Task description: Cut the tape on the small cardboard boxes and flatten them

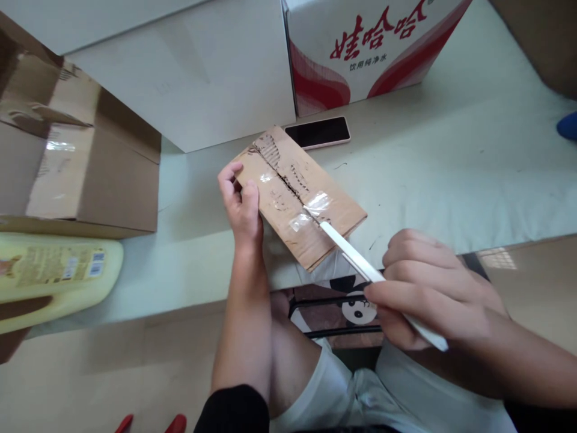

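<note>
A flat brown cardboard box is tilted above the cloth-covered table, with a torn slit along its middle and strips of clear tape near its lower end. My left hand grips its left edge, thumb on top and fingers curled at the far corner. In my right hand is a slim white box cutter, its handle closed in my fingers. The blade tip touches the slit beside the tape. Just behind the cardboard box lies a dark-screened phone.
A large white box and a red-and-white carton stand at the back. On the left are an open brown carton and a yellow bottle. A blue object shows at the right edge. Pale cloth covers the table.
</note>
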`<state>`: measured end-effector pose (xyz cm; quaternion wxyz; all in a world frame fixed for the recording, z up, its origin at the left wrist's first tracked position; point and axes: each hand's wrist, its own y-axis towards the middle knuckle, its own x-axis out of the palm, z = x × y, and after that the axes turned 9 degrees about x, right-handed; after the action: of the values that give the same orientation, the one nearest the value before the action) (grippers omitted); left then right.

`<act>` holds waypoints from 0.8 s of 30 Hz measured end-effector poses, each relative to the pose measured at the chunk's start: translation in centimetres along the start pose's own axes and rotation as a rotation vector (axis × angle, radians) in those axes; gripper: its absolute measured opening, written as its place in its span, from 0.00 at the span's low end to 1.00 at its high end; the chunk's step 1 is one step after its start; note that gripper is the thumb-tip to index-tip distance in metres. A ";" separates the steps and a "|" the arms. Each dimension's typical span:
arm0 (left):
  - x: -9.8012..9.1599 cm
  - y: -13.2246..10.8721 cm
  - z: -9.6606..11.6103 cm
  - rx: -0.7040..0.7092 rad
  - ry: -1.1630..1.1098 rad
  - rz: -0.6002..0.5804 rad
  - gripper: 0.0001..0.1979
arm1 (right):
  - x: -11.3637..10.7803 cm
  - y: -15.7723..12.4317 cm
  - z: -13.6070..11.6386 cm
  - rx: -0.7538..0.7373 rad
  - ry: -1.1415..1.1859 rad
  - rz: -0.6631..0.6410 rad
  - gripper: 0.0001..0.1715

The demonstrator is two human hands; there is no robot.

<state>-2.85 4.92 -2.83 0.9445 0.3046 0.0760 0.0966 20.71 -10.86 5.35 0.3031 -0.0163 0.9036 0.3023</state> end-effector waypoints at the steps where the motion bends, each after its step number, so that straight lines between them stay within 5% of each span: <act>1: 0.0 0.0 0.0 -0.006 0.000 -0.003 0.31 | 0.0 0.3 -0.2 -0.101 -0.050 -0.001 0.13; 4: -0.1 -0.1 -0.1 -0.016 0.011 -0.022 0.32 | -0.1 1.1 0.4 -0.255 -0.124 -0.006 0.14; 9: 0.0 -0.2 0.1 -0.012 0.010 -0.015 0.32 | 0.1 1.1 1.1 -0.278 -0.112 -0.025 0.11; 16: 0.1 -0.2 -0.1 -0.024 0.032 -0.028 0.33 | 0.9 1.1 0.2 0.088 0.170 0.044 0.08; 24: 0.3 -0.2 -0.2 -0.015 0.011 0.002 0.32 | 1.9 0.7 0.5 0.204 0.298 0.147 0.05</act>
<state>-2.58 4.91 -3.10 0.9462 0.2972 0.0802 0.0999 19.31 -9.71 4.39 0.1433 0.0359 0.9632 0.2247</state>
